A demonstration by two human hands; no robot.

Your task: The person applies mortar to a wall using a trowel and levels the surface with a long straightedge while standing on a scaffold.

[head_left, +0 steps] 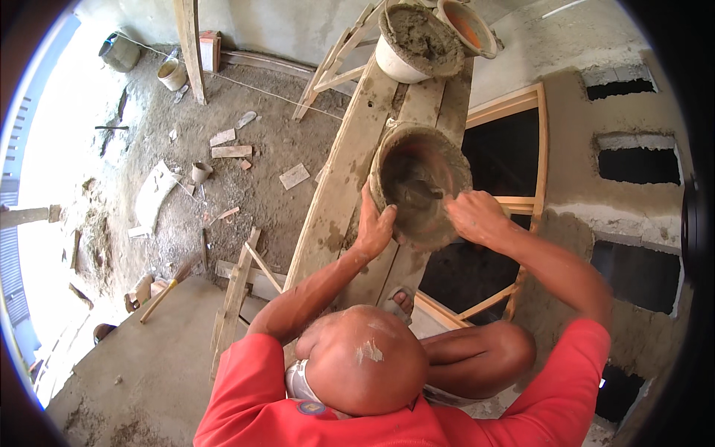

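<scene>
A mortar-smeared bucket [384,160] stands on the plank scaffold between my hands, with wet grey mortar low inside it. My left hand [375,223] grips the bucket's near left side, thumb up at the rim. Over the right rim, my right hand [477,216] is closed around what looks like the handle of a trowel [428,191]. The trowel's grey blade reaches into the bucket and partly blends with the mortar. Beyond, on the same planks, sits a white bucket [398,63] heaped with mortar.
Another bucket [484,46] with an orange inside stands at the far end of the planks [328,216]. A window frame [541,141] and a wall with block openings [566,223] lie to the right. Below left, the dirt floor [261,190] holds scattered debris; a brush [160,299] lies nearer.
</scene>
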